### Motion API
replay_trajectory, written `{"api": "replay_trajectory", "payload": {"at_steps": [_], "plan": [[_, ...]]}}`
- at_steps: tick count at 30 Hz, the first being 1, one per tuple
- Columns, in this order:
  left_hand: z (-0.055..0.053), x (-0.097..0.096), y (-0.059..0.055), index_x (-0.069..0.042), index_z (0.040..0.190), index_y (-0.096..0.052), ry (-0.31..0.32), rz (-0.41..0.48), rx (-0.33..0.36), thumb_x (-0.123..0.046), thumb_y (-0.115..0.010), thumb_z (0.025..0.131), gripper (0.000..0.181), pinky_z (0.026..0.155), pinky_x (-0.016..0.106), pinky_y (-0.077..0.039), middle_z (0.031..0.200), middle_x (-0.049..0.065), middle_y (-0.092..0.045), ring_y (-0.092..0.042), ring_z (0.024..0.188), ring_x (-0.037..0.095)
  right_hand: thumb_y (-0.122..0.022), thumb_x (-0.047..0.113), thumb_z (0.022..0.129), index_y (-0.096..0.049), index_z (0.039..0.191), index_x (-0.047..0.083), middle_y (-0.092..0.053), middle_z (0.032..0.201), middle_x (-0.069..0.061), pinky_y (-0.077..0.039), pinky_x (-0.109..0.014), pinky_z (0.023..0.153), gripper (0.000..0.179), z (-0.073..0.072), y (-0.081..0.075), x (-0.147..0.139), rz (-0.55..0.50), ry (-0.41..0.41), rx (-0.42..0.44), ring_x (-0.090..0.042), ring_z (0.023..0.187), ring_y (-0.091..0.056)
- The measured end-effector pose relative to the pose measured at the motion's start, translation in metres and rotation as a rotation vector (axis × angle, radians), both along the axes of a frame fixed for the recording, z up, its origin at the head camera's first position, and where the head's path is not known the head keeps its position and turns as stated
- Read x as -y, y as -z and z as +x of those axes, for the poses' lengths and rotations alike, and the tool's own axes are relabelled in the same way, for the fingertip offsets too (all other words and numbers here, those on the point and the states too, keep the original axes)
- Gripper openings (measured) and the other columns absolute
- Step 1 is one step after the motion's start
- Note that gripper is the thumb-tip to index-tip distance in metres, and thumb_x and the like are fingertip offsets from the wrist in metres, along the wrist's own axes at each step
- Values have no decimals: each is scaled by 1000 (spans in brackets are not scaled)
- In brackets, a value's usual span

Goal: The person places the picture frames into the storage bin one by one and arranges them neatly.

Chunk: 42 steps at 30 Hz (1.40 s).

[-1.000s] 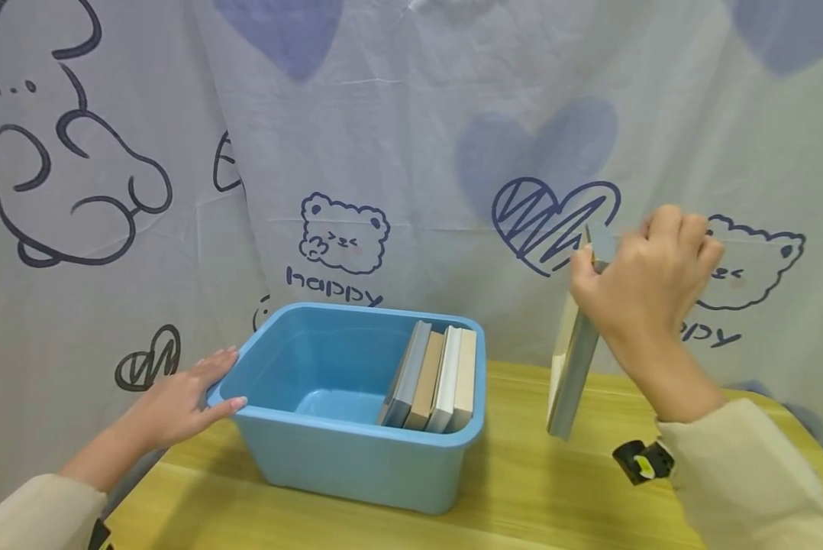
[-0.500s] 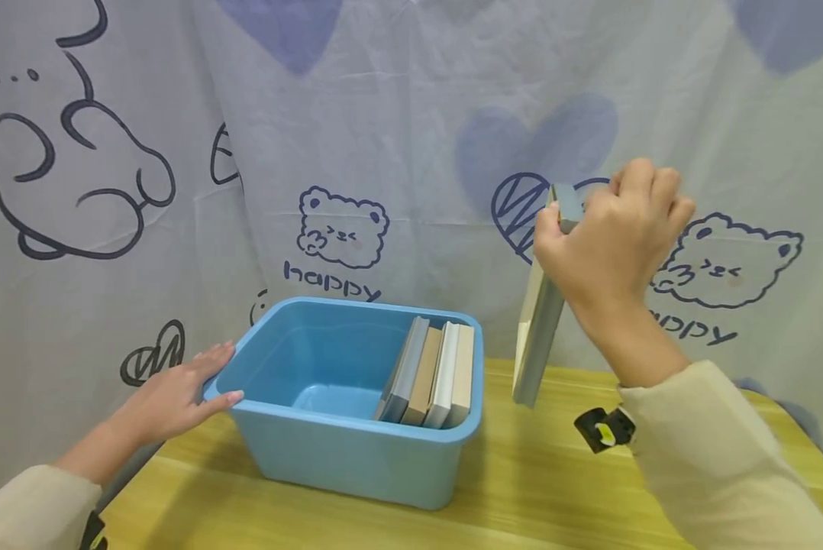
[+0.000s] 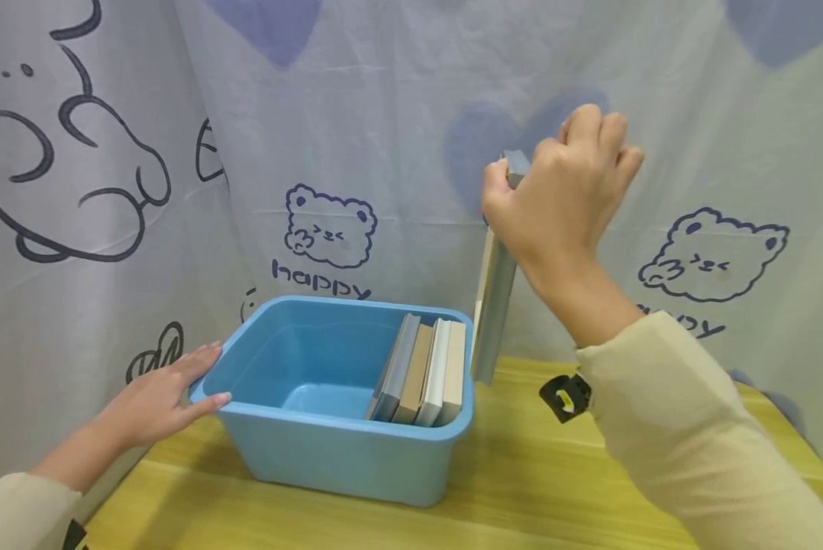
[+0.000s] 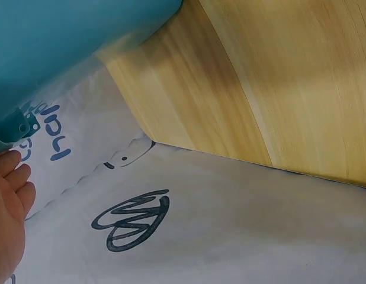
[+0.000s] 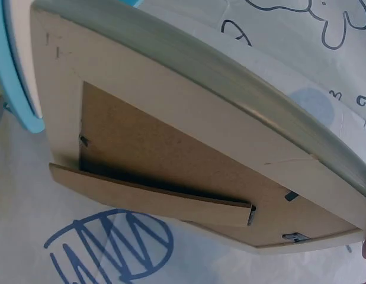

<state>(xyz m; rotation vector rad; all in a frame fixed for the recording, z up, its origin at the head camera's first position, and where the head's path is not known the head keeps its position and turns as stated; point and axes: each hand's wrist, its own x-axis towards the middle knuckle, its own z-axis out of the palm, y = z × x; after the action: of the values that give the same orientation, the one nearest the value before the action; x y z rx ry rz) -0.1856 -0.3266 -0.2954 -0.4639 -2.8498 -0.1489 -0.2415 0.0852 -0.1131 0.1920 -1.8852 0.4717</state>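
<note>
A blue plastic tub (image 3: 336, 462) stands on the table. My left hand (image 3: 160, 397) grips its left rim at the near corner, thumb over the front edge; in the left wrist view, fingers (image 4: 14, 177) of it show below the rim. My right hand (image 3: 566, 195) holds a grey picture frame (image 3: 495, 313) by its top end, hanging upright and slightly tilted just right of the tub. The right wrist view shows its brown backboard (image 5: 165, 142), metal clips and a stand flap (image 5: 153, 198). Several similar frames, including a grey one (image 3: 399, 367) and a white one (image 3: 434, 374), lean on edge in the tub's right side.
The yellow wood-grain table (image 3: 521, 473) extends to the right of the tub and in front of it. A printed cloth (image 3: 411, 153) with bears and hearts hangs close behind and along the left side. The tub's left half shows bare floor (image 3: 322, 401).
My right hand has lifted the picture frame and carried it left, from over the table to beside the tub's right rim. My left hand stays on the tub.
</note>
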Motion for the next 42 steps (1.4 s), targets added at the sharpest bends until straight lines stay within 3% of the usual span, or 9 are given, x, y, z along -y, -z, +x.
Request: {"api": "replay_trajectory", "payload": {"at_steps": [15,25,42], "plan": [[0,2,-1,4,136,-42,-8,-12,2,-43,-58,85,71,83,61,-46,140,24,-43,-47,120,46,-52,30,83,-61,64,-4,-52,94,-16,-29,-45,83,40,7,-4,37,-72,-60,-12,-32,97,-42],[-1,2,0,4,137,-40,-15,-12,17,-44,-57,86,72,84,62,-45,141,24,-42,-46,121,47,-54,28,81,-61,62,-1,-52,88,-14,-33,-44,75,35,5,15,59,-17,-59,-101,-31,87,-43],[0,1,4,4,137,-41,1,5,-21,-42,-58,86,70,90,62,-41,139,24,-44,-47,120,48,-57,26,80,-63,64,0,-53,89,-11,-33,-41,76,31,-2,32,81,-104,-71,-91,-27,88,-45]]}}
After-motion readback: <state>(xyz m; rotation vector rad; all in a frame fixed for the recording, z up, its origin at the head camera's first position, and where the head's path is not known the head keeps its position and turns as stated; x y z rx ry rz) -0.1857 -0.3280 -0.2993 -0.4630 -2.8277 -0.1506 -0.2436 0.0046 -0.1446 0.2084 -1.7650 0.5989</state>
